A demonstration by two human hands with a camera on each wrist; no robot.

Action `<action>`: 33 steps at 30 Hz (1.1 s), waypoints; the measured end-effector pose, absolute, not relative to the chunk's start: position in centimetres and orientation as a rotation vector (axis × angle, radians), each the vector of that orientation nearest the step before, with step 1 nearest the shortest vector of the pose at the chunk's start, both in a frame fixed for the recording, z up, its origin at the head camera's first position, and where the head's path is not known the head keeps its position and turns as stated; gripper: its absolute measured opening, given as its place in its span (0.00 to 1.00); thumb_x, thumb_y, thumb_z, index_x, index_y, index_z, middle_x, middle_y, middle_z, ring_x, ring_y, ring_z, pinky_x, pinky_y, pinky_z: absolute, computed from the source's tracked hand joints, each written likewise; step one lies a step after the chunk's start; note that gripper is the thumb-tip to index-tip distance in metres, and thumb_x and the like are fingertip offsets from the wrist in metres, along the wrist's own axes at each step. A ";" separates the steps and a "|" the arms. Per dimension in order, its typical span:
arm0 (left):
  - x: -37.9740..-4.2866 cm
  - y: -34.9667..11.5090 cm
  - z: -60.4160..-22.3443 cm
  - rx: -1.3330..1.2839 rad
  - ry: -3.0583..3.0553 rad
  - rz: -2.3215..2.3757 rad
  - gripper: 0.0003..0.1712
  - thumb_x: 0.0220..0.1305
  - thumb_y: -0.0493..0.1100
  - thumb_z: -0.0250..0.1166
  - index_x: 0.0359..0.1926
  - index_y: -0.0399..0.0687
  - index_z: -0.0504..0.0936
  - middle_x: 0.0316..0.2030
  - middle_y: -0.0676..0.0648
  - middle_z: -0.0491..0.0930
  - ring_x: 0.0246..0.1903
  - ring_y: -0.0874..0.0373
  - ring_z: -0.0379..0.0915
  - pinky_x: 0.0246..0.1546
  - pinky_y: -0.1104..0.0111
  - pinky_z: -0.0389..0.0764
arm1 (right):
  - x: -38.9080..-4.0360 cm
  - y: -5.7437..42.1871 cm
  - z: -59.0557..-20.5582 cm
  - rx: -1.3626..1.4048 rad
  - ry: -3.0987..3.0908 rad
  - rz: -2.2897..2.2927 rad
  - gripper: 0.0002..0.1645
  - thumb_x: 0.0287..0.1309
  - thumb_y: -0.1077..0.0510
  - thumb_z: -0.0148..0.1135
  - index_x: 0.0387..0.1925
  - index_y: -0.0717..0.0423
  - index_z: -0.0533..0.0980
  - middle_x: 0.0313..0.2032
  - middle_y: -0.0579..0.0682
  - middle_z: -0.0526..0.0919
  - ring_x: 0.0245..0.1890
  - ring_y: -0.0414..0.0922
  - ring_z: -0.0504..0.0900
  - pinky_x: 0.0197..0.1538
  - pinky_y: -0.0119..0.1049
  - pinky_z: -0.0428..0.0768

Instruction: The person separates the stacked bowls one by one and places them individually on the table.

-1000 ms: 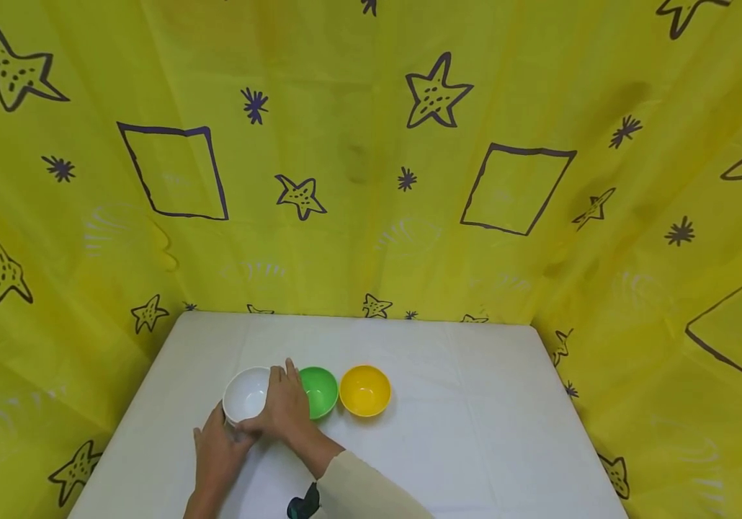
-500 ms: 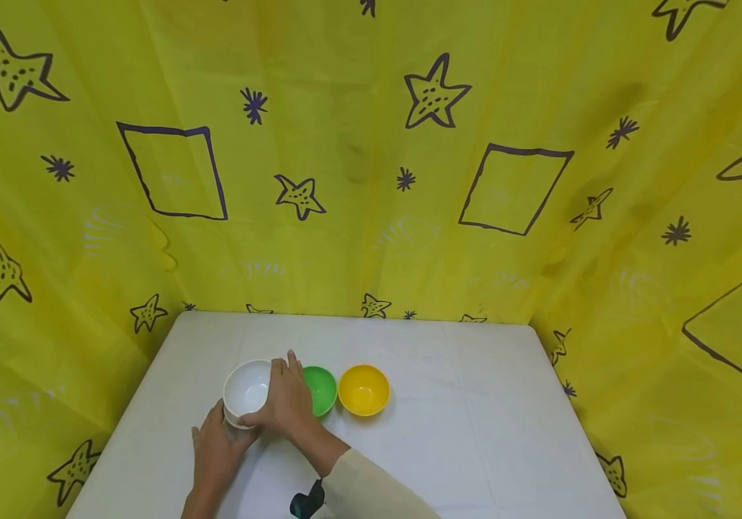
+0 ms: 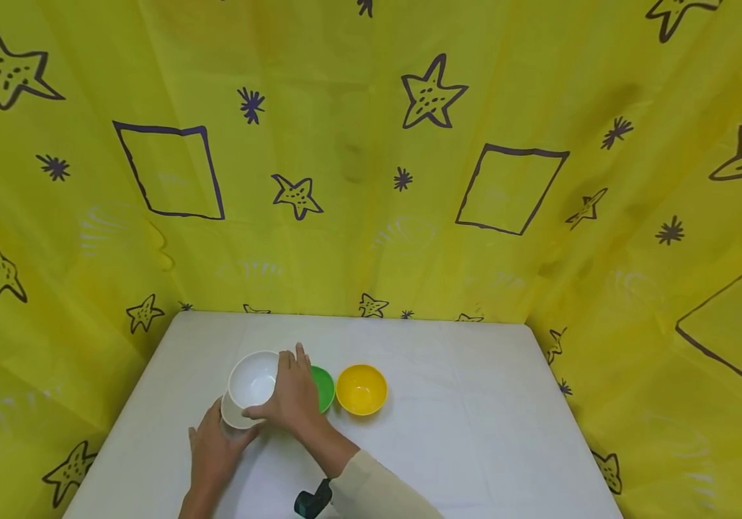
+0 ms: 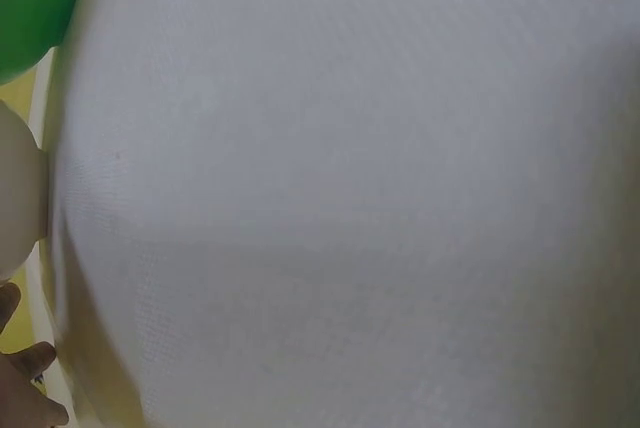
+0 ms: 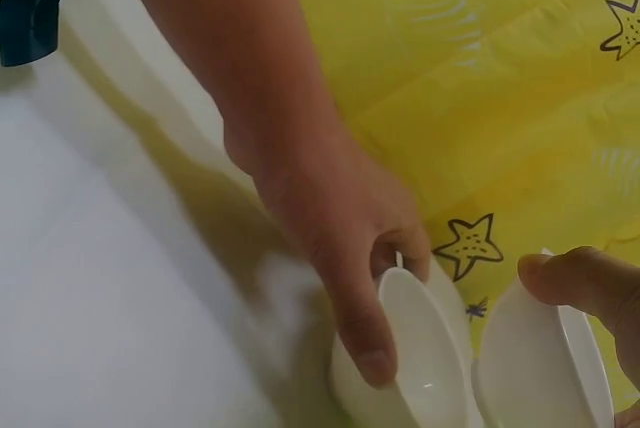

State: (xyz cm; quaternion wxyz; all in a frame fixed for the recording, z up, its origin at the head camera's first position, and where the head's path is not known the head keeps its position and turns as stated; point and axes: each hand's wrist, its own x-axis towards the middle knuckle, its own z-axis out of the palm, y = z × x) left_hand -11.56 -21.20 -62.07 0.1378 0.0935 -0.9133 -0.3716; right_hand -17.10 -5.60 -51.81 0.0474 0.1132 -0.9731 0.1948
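Two white bowls are at the left of the table. The right hand [image 3: 294,398] grips the rim of the upper white bowl [image 3: 253,378], which is raised over the lower white bowl [image 3: 233,414] and tilted. Thumb and fingers of the left hand [image 3: 214,453] hold the lower bowl by its near left side. In the right wrist view, a gap shows between the upper bowl [image 5: 530,358] and the lower bowl [image 5: 428,358], where the left thumb lies over the rim. A white bowl [image 4: 15,198] and some fingertips appear at the edge of the left wrist view.
A green bowl [image 3: 324,390] stands right behind the right hand, partly hidden by it. Beside it is a yellow bowl [image 3: 361,390]. The white-covered table [image 3: 462,418] is enclosed by a yellow curtain [image 3: 345,144] with star drawings.
The right hand has lifted the upper white bowl up and slightly right, out of the lower one. The lower bowl has come into view, with the left hand still on it.
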 end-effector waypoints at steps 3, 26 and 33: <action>-11.5 -21.2 -62.1 0.278 -2.646 -1.083 0.54 0.49 0.45 0.85 0.70 0.26 0.67 0.64 0.23 0.72 0.66 0.25 0.65 0.65 0.20 0.46 | -17.1 -5.2 -51.4 0.340 -2.950 0.638 0.65 0.33 0.26 0.85 0.66 0.58 0.72 0.63 0.53 0.79 0.75 0.53 0.66 0.67 0.44 0.77; -11.4 -21.3 -62.5 0.255 -2.571 -1.118 0.55 0.47 0.47 0.85 0.68 0.25 0.68 0.62 0.23 0.73 0.66 0.25 0.66 0.66 0.21 0.46 | -17.3 -1.5 -51.0 0.151 -2.942 0.801 0.65 0.34 0.31 0.87 0.68 0.62 0.70 0.66 0.59 0.77 0.76 0.57 0.65 0.69 0.51 0.75; -11.5 -21.2 -62.4 0.271 -2.582 -1.141 0.56 0.47 0.48 0.85 0.70 0.26 0.67 0.64 0.23 0.72 0.68 0.26 0.64 0.68 0.22 0.44 | -17.2 -0.3 -50.6 0.110 -2.912 0.858 0.66 0.34 0.33 0.88 0.68 0.63 0.70 0.65 0.60 0.78 0.76 0.57 0.64 0.68 0.54 0.76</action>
